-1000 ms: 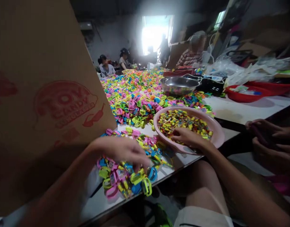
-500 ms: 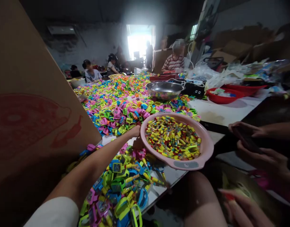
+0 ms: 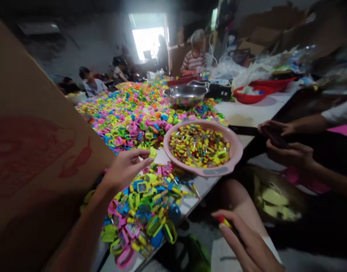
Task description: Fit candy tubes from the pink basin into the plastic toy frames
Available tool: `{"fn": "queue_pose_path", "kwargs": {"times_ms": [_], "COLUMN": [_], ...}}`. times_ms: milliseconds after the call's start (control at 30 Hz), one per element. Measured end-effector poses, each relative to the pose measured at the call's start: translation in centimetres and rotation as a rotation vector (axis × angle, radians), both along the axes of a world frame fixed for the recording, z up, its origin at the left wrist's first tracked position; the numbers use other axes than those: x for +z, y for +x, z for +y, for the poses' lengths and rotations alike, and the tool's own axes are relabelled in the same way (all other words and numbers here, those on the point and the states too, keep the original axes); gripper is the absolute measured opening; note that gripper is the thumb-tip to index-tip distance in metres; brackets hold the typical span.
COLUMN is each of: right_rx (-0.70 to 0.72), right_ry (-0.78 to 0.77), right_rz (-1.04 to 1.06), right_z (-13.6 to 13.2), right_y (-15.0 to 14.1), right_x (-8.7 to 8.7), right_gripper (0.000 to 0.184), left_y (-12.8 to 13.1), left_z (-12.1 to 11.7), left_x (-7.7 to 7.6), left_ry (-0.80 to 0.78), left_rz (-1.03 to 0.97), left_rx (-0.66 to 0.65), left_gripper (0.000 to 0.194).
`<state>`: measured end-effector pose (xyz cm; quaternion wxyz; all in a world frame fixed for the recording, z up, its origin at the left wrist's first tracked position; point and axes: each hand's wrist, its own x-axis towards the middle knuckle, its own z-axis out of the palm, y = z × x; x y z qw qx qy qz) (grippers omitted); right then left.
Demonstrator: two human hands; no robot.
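Observation:
My left hand point(image 3: 130, 166) pinches a small yellow-green plastic toy watch point(image 3: 153, 154) at its fingertips, left of the pink basin. Low at the right, my right hand point(image 3: 244, 238) holds a small red-and-yellow tube point(image 3: 224, 220) between thumb and fingers, beside my knee. The pink basin point(image 3: 222, 170) sits at the table edge, full of similar yellow-and-red tubes point(image 3: 200, 145). Below my left hand lies a pile of coloured toy watches point(image 3: 142, 187), many with tubes among them or pushed into them.
A larger heap of toy watches point(image 3: 128, 109) covers the far table. Behind the basin stands a steel bowl point(image 3: 186, 94), with a red basket point(image 3: 251, 97) to its right. A cardboard box point(image 3: 45, 124) blocks the left. At right, another person's hands point(image 3: 289, 147) hold a dark phone.
My left hand has come back from behind the basin's left rim, now with a yellow-green toy watch. My right hand has risen to the left with its tube. The view has shifted.

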<state>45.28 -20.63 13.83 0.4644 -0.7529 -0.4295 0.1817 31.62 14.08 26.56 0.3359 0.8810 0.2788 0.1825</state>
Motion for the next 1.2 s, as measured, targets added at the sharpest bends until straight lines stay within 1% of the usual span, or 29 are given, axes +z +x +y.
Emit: {"fn": "queue_pose_path", "kwargs": {"times_ms": [67,100,167,233,267,333,367,400,467,567,633,733,867,933,1067,1200], "right_rx": [0.137,0.170,0.229,0.272,0.294,0.337,0.353,0.363,0.373,0.366,0.351,0.340,0.376,0.379,0.346,0.325], "right_ry": [0.022,0.022,0.009,-0.012,-0.017,-0.017,-0.018,-0.019,-0.021,-0.030,-0.075,-0.137,-0.169,-0.185,-0.200,-0.249], "right_rz": [0.000,0.005,0.027,0.042,0.040,0.017,0.005,-0.002,-0.003,0.034,0.093,0.157,0.138,0.122,0.127,0.122], "right_z": [1.1,1.5,2.2,2.5,2.5,2.4,2.3,2.2,2.0,1.8,1.7,1.5,1.8,2.0,1.6,0.7], "right_y": [-0.8,-1.3,-2.3,-3.2,-3.6,-4.3,-4.6,-4.8,-5.2,-5.6,-5.7,-5.8,-5.6,-5.5,-5.1,-4.7], "right_x": [2.8,4.0,5.8,6.7,6.9,6.9,6.7,6.6,6.3,6.1,6.1,6.2,6.1,5.9,5.4,4.6], "right_gripper": [0.028,0.025,0.018,0.014,0.014,0.015,0.017,0.018,0.019,0.015,0.010,0.013,0.028,0.032,0.033,0.032], "left_y": [-3.6,-5.0,-6.9,-8.0,-8.2,-8.6,-8.7,-8.8,-8.9,-8.9,-8.8,-8.7,-8.7,-8.7,-8.9,-9.0], "left_z": [-5.4,-7.9,-12.1,-15.0,-16.1,-17.7,-18.2,-18.7,-19.3,-19.7,-19.6,-19.3,-19.0,-19.0,-18.8,-18.5], "left_x": [-0.2,-0.7,-2.3,-4.7,-6.0,-8.3,-9.1,-9.8,-10.2,-9.9,-9.6,-9.9,-10.7,-10.9,-10.9,-10.6], "left_ry": [0.075,0.086,0.002,-0.129,-0.201,-0.329,-0.369,-0.386,-0.348,-0.226,-0.145,0.004,0.185,0.257,0.366,0.425], "left_rz": [-0.197,-0.249,-0.266,-0.270,-0.271,-0.275,-0.286,-0.306,-0.366,-0.439,-0.447,-0.417,-0.359,-0.348,-0.284,-0.238], "left_rx": [-0.020,-0.063,-0.204,-0.251,-0.244,-0.209,-0.189,-0.161,-0.100,-0.044,-0.043,-0.077,-0.159,-0.190,-0.243,-0.331], "left_gripper": [0.017,0.010,0.011,0.016,0.017,0.016,0.015,0.016,0.019,0.020,0.017,0.020,0.025,0.025,0.020,0.019]}}
